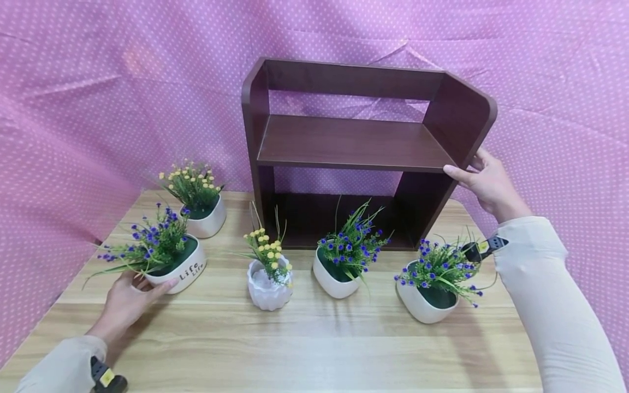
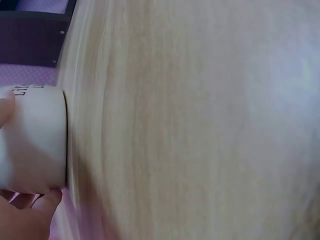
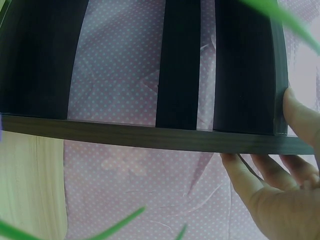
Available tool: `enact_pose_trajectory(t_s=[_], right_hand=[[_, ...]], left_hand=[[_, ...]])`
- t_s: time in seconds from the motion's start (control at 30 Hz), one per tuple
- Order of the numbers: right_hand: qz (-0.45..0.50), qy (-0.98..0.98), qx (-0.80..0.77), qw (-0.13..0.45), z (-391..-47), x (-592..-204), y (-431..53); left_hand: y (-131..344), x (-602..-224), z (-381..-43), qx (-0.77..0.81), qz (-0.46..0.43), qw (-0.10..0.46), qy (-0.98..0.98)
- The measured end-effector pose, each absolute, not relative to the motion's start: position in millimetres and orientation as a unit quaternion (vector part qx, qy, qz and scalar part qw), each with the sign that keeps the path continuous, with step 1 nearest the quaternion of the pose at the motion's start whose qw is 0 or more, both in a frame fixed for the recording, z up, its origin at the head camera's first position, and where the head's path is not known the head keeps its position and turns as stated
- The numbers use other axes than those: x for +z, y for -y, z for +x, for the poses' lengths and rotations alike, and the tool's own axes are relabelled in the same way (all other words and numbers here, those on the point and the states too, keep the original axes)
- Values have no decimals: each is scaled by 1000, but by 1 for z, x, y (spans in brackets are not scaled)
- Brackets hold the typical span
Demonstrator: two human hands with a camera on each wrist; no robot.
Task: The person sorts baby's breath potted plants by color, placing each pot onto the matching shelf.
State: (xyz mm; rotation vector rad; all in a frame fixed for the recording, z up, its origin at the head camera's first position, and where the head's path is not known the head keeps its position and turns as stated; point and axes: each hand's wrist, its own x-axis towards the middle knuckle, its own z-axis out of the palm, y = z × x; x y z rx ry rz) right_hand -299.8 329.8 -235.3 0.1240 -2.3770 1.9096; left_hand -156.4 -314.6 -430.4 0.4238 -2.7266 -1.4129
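My left hand [image 1: 126,303] grips a white oval pot [image 1: 189,270] lettered "Life", which holds green grass and blue-purple flowers [image 1: 152,237]. In the left wrist view, the thumb and fingers sit on opposite sides of this pot [image 2: 32,140], near its base; whether it touches the table I cannot tell. On the other side, my right hand [image 1: 493,185] holds the right side panel of a dark brown two-tier shelf [image 1: 354,143]. Its thumb lies at the front edge of the middle board and its fingers are behind the panel, as the right wrist view of the shelf [image 3: 150,137] shows.
Behind the lettered pot stands a white pot of yellow flowers [image 1: 203,221]. A fluted white pot [image 1: 269,289] with yellow flowers and two white pots [image 1: 336,278], [image 1: 425,303] with blue-purple flowers stand before the shelf on the wooden table [image 1: 295,349]. Pink dotted cloth [image 1: 147,82] hangs behind.
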Motion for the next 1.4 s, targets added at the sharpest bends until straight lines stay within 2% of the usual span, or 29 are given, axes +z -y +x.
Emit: enact_pose_trajectory(t_s=[0.37, 0.63, 0.87, 1.17, 1.4], right_hand=[[39, 786, 615, 50, -298, -235, -328], [33, 796, 602, 50, -297, -235, -329], [32, 796, 603, 50, -296, -235, -328], [45, 790, 609, 52, -298, -236, -329], [39, 808, 585, 56, -298, -236, -329]], left_hand=[[318, -418, -146, -444, 122, 66, 885], [315, -382, -142, -419, 70, 100, 900], [306, -354, -143, -422, 41, 155, 892], [283, -317, -149, -417, -20, 181, 891], [257, -297, -152, -436, -44, 180, 881]])
